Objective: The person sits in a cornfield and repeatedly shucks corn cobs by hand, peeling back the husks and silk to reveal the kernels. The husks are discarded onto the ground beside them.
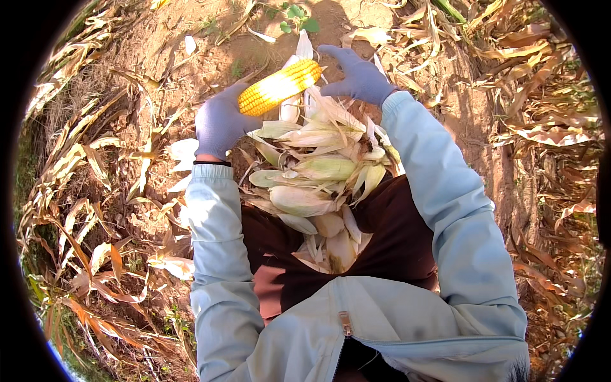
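Note:
A husked ear of yellow corn (280, 87) is held at its lower left end by my left hand (220, 122), which wears a grey-purple knit glove. The ear tilts up to the right, its kernels bright in the sun. Just beyond its tip, my gloved right hand (359, 75) has fingers and thumb spread, with nothing between them. Beneath and nearer to me lies a heap of corn ears in pale husks (315, 167), reaching back between my legs. How many ears are in the heap is hidden by the overlapping husks.
Bare reddish soil (191, 71) surrounds the heap. Dry corn stalks and leaves (90, 162) litter the left side, and more dry leaves (534, 95) lie along the right. A small green plant (298, 19) grows at the far side. Loose husks (174, 265) lie by my left sleeve.

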### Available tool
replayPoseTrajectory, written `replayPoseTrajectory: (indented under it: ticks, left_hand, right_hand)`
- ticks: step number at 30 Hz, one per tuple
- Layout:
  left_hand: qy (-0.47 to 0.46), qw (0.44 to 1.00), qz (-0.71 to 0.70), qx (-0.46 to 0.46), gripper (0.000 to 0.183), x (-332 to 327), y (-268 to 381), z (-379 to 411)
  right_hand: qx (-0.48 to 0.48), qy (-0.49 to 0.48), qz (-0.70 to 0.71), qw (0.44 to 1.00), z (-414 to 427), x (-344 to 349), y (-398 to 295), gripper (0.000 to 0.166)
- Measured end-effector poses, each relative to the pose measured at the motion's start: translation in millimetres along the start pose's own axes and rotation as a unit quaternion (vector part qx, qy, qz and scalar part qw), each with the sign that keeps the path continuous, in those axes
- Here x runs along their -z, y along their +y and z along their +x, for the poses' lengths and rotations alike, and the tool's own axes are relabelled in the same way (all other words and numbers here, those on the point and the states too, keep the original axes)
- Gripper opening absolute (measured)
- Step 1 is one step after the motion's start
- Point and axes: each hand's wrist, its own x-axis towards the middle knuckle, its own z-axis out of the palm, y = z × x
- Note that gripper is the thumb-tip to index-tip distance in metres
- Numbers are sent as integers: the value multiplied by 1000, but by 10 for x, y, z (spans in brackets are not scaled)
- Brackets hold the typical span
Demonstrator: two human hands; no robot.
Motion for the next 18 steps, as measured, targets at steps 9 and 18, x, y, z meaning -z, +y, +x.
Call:
replayPoseTrajectory:
  ticks: [9,18]
  left_hand:
    - [47,993,-26,-101,62,-98,-95,-17]
    - [196,974,-103,37,27,-60,-256,49]
  right_hand:
    - [11,-206,170,964,-104,229,-71,59]
    - [-60,-136,-109,983,-117,203,-41,60]
